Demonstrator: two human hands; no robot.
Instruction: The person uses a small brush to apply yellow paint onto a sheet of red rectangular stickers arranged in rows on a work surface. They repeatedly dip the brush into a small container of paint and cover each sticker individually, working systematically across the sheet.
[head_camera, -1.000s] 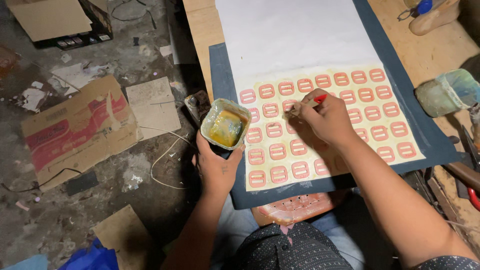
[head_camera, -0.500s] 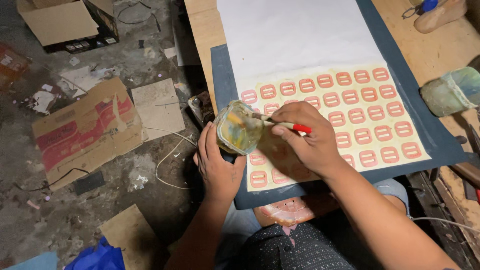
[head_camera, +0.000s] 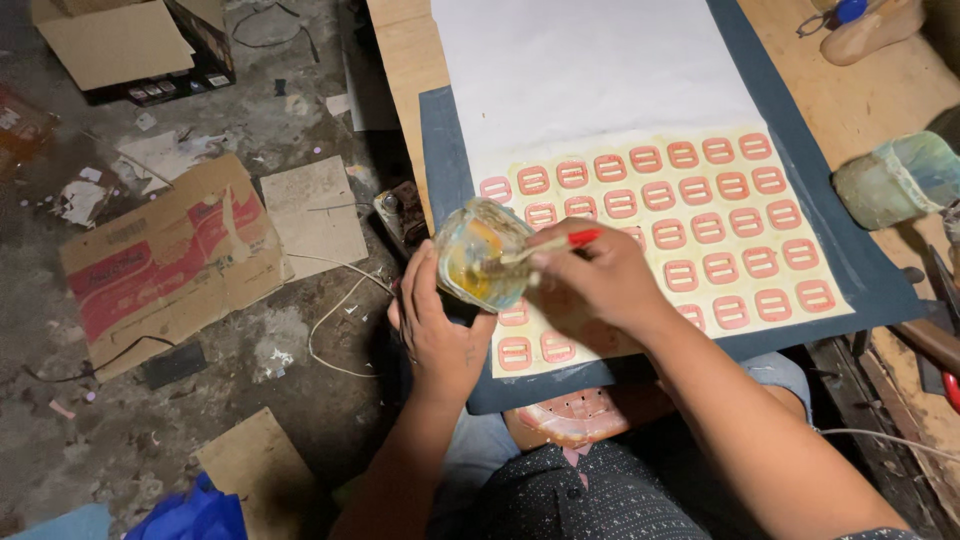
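My left hand (head_camera: 440, 325) holds a small clear tub (head_camera: 480, 255) of yellow glue, tilted toward the right. My right hand (head_camera: 595, 285) grips a thin brush (head_camera: 560, 245) with a red handle, its tip dipped inside the tub. Under both hands lies a white sheet (head_camera: 600, 70) on a dark blue mat (head_camera: 445, 140). Rows of several red rectangular buckle shapes (head_camera: 705, 225) cover the sheet's glue-stained lower half.
The mat rests on a wooden board (head_camera: 405, 50). A cloudy plastic container (head_camera: 895, 180) stands at the right, tools beyond it. On the dirty floor to the left lie flattened cardboard boxes (head_camera: 170, 260), paper scraps and a white wire (head_camera: 335, 320). A red piece (head_camera: 585, 415) sits on my lap.
My right hand left the buckle shapes and brought the brush into the tub. My left hand tilted the tub toward it.
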